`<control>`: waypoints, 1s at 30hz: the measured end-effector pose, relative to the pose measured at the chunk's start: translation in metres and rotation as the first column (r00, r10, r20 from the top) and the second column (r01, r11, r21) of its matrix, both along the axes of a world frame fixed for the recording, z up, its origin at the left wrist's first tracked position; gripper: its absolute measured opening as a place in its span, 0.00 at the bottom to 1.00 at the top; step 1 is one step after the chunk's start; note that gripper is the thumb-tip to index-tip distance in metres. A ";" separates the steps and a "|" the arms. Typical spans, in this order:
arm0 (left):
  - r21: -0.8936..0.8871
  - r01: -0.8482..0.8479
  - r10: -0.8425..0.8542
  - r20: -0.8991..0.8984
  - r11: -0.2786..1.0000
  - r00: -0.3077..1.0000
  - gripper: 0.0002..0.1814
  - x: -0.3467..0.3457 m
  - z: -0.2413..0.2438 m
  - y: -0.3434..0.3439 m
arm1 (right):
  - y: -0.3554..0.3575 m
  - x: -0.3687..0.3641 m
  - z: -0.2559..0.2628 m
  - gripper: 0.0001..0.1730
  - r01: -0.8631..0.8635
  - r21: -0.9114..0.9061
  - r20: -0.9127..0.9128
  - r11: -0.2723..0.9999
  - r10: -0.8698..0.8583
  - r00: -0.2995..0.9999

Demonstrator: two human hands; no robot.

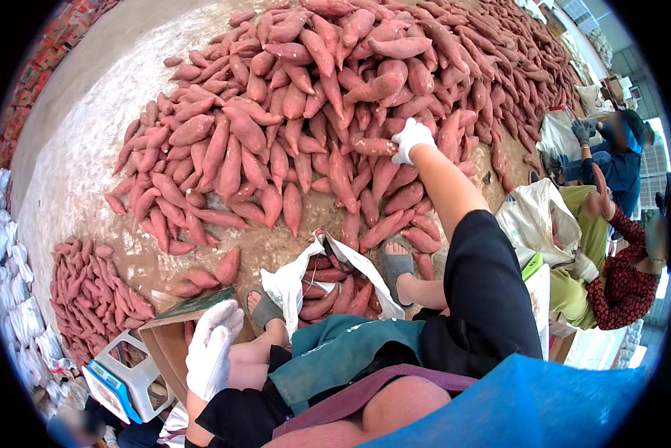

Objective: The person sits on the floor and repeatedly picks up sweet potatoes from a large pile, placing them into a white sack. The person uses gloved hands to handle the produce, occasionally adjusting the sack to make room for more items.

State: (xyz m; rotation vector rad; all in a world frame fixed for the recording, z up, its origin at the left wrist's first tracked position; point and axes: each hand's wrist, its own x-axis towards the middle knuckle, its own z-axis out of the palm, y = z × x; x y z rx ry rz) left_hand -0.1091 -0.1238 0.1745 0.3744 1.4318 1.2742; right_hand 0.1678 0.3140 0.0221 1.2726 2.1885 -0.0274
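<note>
A large heap of red-skinned sweet potatoes [240,129] lies on the floor in front of me. My right hand [414,140], in a white knit glove, reaches into its near side with the fingers around one end of a sweet potato [373,147]. White-gloved too, my left hand [215,347] is raised over the cardboard box [167,353] by my left knee, its fingers extended and nothing in it. Between my feet stands a white sack [377,271] with its mouth spread around several sweet potatoes [341,297]. A dark curved piece [335,249] sits at the sack's far rim.
To the left are a smaller sweet potato pile [92,291] and a plastic stool [128,364] beside a blue-edged scale [111,386]. A few loose sweet potatoes [226,266] lie beyond the box. Co-workers [621,274] sit at right near another white sack [540,218].
</note>
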 end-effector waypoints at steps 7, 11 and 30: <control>-0.026 0.200 -0.202 -0.079 0.979 0.976 0.22 0.019 0.013 0.014 | -0.078 0.015 0.052 0.35 0.225 -0.696 -0.309 0.682 -0.567 0.764; -0.024 0.402 -0.395 -0.237 0.916 0.887 0.22 0.039 0.012 0.027 | -0.144 0.006 0.111 0.27 -0.086 -0.767 -0.587 0.636 -0.641 0.495; 0.647 -0.038 -0.504 0.628 0.761 0.592 0.15 0.078 -0.002 0.040 | -0.294 0.108 0.207 0.34 -0.099 -0.657 -0.721 0.747 -0.662 -0.207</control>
